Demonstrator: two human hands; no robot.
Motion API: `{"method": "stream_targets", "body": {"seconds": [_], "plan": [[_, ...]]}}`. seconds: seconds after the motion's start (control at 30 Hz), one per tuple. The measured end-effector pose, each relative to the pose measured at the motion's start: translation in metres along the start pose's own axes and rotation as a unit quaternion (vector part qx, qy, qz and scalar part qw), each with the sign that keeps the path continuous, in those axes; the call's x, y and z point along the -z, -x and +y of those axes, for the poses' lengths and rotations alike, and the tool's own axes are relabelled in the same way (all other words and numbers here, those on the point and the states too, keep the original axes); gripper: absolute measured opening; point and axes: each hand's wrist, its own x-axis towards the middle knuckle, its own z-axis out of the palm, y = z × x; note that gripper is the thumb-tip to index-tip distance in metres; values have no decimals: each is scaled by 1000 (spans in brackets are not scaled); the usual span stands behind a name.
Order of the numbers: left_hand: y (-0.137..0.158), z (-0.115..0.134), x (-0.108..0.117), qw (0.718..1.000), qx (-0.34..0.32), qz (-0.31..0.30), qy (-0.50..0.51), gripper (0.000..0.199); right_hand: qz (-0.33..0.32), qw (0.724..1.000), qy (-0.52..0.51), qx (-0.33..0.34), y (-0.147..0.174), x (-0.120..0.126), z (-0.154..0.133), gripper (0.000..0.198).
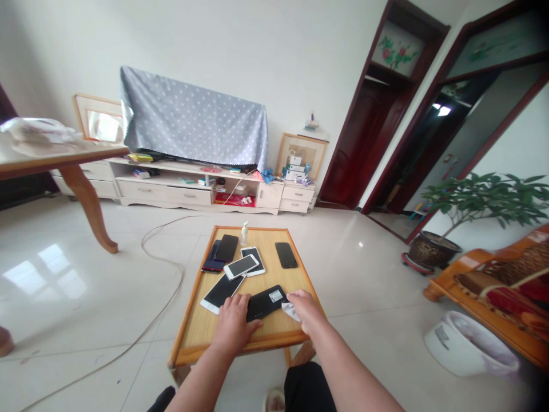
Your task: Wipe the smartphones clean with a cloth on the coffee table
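The black phone lies across the near half of the small wooden table, a pale label showing near its right end. I have the left hand palm down at the phone's left end, thumb spread from the fingers and lying along the near edge; I cannot tell from my view whether it actually grips. The right hand is at the other end, fingers curled closed on a white cloth that hangs just beside the phone's corner.

Beyond the left hand I see a large white phone, face up, its upper end meeting a smaller white phone, which lies partly over a third white-edged phone. Left of those, a dark phone overlaps a dark blue one. One more black handset sits alone near the right edge, and a pump bottle stands upright at the far edge.

Past the table, a cable winds over the tiled floor on the left. A potted plant and a white bin stand to the right, beside a wooden bench. Against the far wall I get a white cabinet under a dotted blue cover.
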Motion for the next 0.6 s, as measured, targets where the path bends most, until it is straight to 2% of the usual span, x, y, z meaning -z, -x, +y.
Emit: {"method": "stream_targets", "body": {"seconds": [0.33, 0.6], "plan": [[8, 0, -1, 999, -25, 17, -11, 59, 8, 994, -104, 35, 32, 4, 1, 31], [19, 7, -1, 997, -50, 54, -35, 51, -19, 987, -160, -3, 58, 10, -4, 28]]}}
